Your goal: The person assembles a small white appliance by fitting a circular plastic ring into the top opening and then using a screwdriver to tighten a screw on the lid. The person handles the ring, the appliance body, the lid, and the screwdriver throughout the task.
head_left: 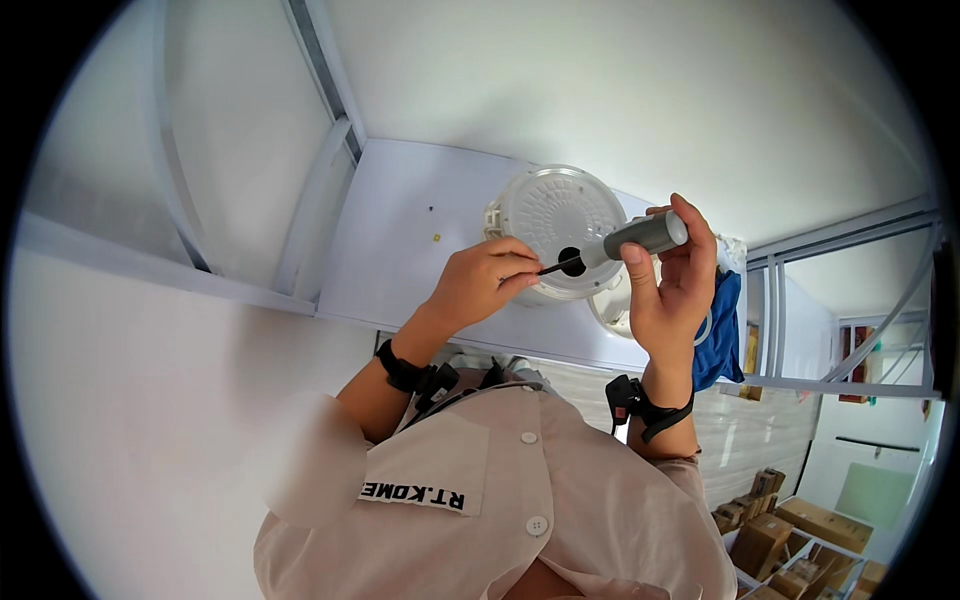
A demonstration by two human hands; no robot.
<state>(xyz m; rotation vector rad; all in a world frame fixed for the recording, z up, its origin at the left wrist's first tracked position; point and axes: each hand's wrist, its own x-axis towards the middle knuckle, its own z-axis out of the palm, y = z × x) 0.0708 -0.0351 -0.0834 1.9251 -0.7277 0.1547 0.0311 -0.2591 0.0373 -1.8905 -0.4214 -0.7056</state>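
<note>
My right hand (672,285) is wrapped round the grey barrel of what looks like an electric screwdriver (640,236), tilted with its light end cap up to the right. From its pale narrow end a thin dark shaft (556,266) runs left. The fingers of my left hand (490,280) pinch the tip of that shaft. Both hands are held above a round white lid-like part (560,205) with a ribbed centre. On its near side is a black round opening or disc (571,262), partly behind the shaft.
A second white round part (613,308) sits beside the lid-like part, partly hidden by my right hand. Blue cloth (722,335) lies at the table's right end. A tiny yellow piece (436,238) and a tiny dark piece (431,209) lie on the white table (385,265). Cardboard boxes (760,545) stand lower right.
</note>
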